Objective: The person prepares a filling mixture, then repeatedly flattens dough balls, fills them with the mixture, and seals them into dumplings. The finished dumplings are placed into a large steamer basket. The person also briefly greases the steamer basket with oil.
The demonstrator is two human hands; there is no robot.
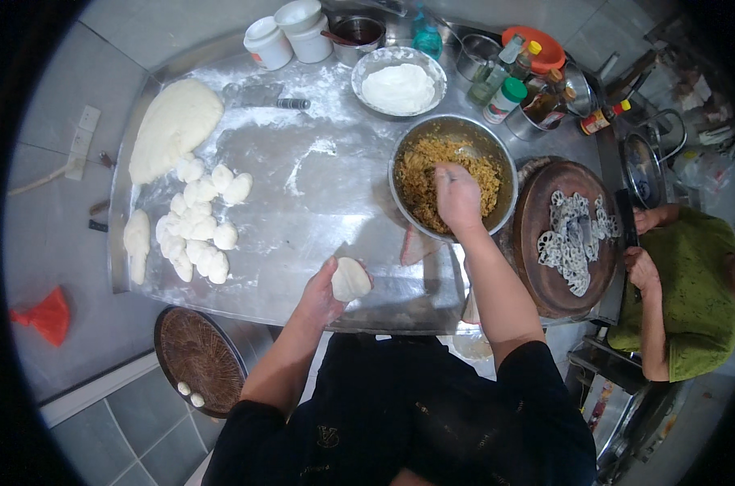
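Observation:
In my left hand (322, 296) lies a flattened round of pale dough (350, 279), cupped by the palm and fingers just above the table's front edge. My right hand (459, 197) reaches into a steel bowl (512, 182) of crumbly yellow-brown filling (480, 163). Its fingertips are down at the filling, and whether they pinch anything is hidden. Left of the bowl, several floured dough pieces (196, 220) are clustered on the steel table (270, 243). A large slab of dough (176, 124) lies behind them, and a smaller strip (137, 243) is at the left edge.
A bowl of flour (399, 88) and a dough scraper (293, 104) are further back. Bottles (506, 100) crowd the back right. Sliced lotus root (568, 243) covers part of a round wooden board (531, 267). A person in green (689, 285) stands at right. A round tray (200, 352) sits lower left.

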